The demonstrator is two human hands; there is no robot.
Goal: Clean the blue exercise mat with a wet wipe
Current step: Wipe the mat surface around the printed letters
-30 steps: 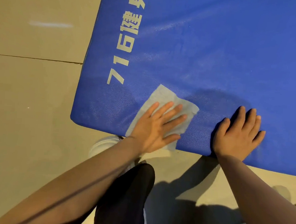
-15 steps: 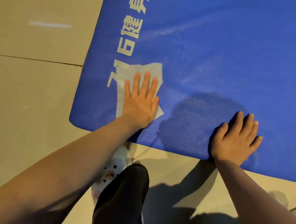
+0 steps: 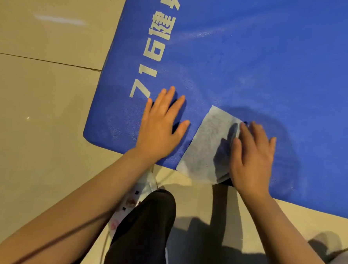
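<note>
1. Your left hand [image 3: 161,129] lies flat on the blue mat [image 3: 254,65], fingers spread, holding nothing.
2. Your right hand [image 3: 251,157] presses straight fingers on the wet wipe [image 3: 207,146] at the mat's near edge.
3. The wipe's right side is hidden under that hand.

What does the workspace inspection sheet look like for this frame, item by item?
Surface: blue exercise mat lies flat on a beige tiled floor; pale print "716" plus characters along its left edge.
Job's things: wet wipe spread on the mat's near edge, greyish smudges on it, its lower corner hanging over the edge.
Clutter: nothing seen.
Hands: left hand flat on the mat, fingers spread, clear of the wipe; right hand flat, fingers on the wipe's right side.
Cables: thin cord beside the leg; cannot tell what it is.
Surroundings: dark trouser leg, white shoe, shadows on the floor.
</note>
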